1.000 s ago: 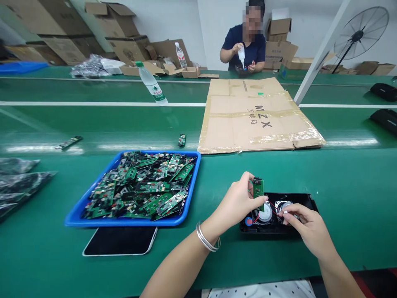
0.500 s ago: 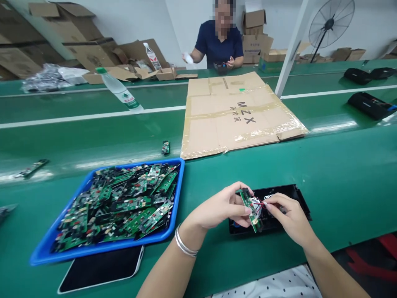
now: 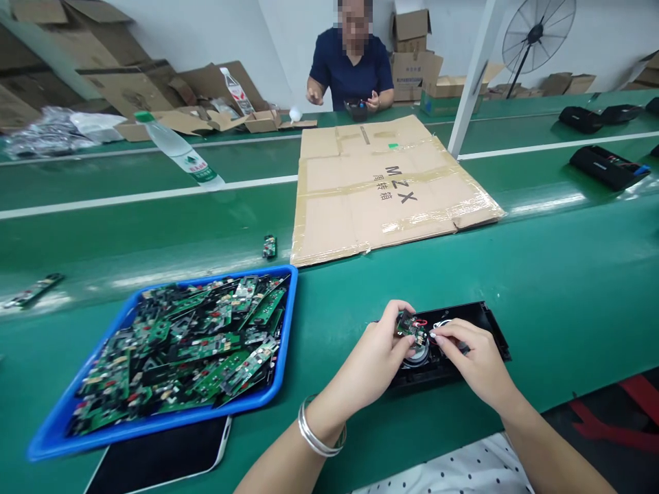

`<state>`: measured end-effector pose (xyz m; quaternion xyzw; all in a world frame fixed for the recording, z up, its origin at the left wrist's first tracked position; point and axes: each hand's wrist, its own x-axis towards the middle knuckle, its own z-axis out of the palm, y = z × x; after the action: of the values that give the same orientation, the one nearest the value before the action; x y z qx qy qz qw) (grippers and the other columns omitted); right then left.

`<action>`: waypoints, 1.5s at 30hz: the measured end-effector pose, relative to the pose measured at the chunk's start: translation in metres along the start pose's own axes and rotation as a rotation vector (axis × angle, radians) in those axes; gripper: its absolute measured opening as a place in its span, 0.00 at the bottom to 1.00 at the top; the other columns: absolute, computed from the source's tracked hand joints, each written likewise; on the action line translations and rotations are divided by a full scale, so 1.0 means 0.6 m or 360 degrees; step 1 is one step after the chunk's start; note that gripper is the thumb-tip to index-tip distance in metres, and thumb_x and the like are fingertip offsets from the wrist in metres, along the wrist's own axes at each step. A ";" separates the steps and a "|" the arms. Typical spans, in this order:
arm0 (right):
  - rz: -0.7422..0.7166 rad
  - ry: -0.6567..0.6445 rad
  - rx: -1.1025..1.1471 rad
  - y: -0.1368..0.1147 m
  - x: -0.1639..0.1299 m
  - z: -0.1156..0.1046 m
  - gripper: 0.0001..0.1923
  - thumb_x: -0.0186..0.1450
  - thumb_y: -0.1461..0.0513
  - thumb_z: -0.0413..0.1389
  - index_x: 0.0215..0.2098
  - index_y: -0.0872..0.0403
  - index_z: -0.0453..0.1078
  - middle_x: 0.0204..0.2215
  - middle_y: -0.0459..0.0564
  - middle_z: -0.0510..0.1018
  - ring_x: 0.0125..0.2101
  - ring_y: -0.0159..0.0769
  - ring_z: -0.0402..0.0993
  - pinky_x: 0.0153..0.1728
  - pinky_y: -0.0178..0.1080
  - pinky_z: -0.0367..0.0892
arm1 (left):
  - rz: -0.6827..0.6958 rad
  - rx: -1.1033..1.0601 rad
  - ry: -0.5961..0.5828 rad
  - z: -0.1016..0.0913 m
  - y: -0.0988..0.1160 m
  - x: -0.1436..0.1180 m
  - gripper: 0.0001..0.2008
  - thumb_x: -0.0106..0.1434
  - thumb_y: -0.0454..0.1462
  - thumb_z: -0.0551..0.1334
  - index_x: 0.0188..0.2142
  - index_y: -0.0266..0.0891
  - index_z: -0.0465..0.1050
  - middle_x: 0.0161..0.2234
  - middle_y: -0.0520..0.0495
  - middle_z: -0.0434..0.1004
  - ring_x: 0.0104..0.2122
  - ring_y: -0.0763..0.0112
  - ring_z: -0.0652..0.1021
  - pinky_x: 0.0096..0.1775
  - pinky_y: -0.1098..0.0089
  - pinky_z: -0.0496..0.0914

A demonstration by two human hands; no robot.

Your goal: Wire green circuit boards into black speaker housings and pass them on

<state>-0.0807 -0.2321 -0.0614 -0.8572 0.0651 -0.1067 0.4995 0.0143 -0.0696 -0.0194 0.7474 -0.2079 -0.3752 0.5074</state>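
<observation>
My left hand (image 3: pixel 375 353) grips a small green circuit board (image 3: pixel 408 327) between thumb and fingers, tilted above a black plastic housing (image 3: pixel 487 322). Red wires show at the board's upper edge. Close to the board's right end, my right hand (image 3: pixel 476 357) pinches a small white wire connector (image 3: pixel 432 335); whether it touches the board I cannot tell. Under the hands, a round speaker (image 3: pixel 418 358) sits inside the open housing, and white wire lies near my right fingers. Part of the housing is hidden by both hands.
Left of my hands stands a blue tray (image 3: pixel 291 309) heaped with circuit boards, over a dark tablet-like device (image 3: pixel 165 449). Flattened cardboard (image 3: pixel 344 219) lies ahead. Loose boards, a bottle (image 3: pixel 180 151) and black housings (image 3: pixel 607 168) are on the benches. A co-worker (image 3: pixel 353 68) sits opposite.
The board in my left hand has turned and lowered toward the housing, uncovering the speaker. My right fingers have shifted from the red wires to the white connector. Opposite, the co-worker has put down a white object.
</observation>
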 end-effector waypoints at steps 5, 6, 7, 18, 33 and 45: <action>-0.0170 0.0154 -0.0266 0.013 -0.001 0.007 0.08 0.67 0.62 0.50 0.36 0.55 0.71 0.30 0.47 0.73 0.28 0.31 0.68 0.29 0.34 0.63 | 0.0127 0.0112 0.0109 0.004 -0.006 0.000 0.12 0.62 0.35 0.54 0.47 0.43 0.60 0.28 0.52 0.71 0.27 0.69 0.75 0.26 0.74 0.64; -0.0220 0.0229 -0.0375 0.017 -0.001 0.009 0.08 0.67 0.62 0.50 0.37 0.55 0.70 0.31 0.47 0.74 0.29 0.32 0.68 0.31 0.35 0.64 | 0.0135 0.0132 0.0132 0.005 -0.006 0.000 0.13 0.62 0.35 0.54 0.47 0.43 0.60 0.28 0.52 0.72 0.27 0.69 0.75 0.27 0.73 0.65; -0.0261 0.0300 -0.0488 0.021 -0.001 0.009 0.08 0.67 0.63 0.49 0.37 0.56 0.70 0.31 0.48 0.74 0.30 0.33 0.69 0.32 0.35 0.64 | 0.0136 0.0157 0.0150 0.005 -0.007 0.000 0.13 0.62 0.35 0.53 0.47 0.43 0.60 0.28 0.51 0.72 0.27 0.69 0.75 0.27 0.73 0.65; -0.0368 -0.0226 -0.0771 -0.011 0.007 0.013 0.16 0.71 0.64 0.40 0.35 0.56 0.67 0.29 0.50 0.67 0.31 0.37 0.61 0.32 0.39 0.57 | 0.0206 0.0308 0.0163 0.008 -0.002 -0.004 0.14 0.63 0.32 0.51 0.47 0.45 0.58 0.31 0.51 0.72 0.29 0.69 0.74 0.30 0.73 0.64; -0.0568 -0.0100 -0.1007 -0.018 0.013 0.021 0.18 0.71 0.65 0.39 0.29 0.58 0.67 0.25 0.50 0.66 0.28 0.35 0.58 0.30 0.38 0.49 | 0.0257 0.0330 0.0139 0.004 0.007 -0.006 0.13 0.60 0.29 0.53 0.43 0.45 0.61 0.29 0.55 0.70 0.29 0.73 0.71 0.32 0.74 0.63; -0.0222 -0.0160 -0.0615 -0.009 0.015 0.011 0.05 0.66 0.63 0.52 0.41 0.54 0.62 0.21 0.42 0.69 0.24 0.33 0.65 0.27 0.35 0.58 | 0.0287 0.0168 -0.0051 -0.002 0.008 -0.010 0.08 0.63 0.31 0.48 0.40 0.43 0.61 0.32 0.53 0.71 0.27 0.75 0.74 0.30 0.75 0.67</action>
<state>-0.0703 -0.2258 -0.0585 -0.9438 -0.0001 -0.0837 0.3198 0.0118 -0.0663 -0.0128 0.7451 -0.3020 -0.3285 0.4957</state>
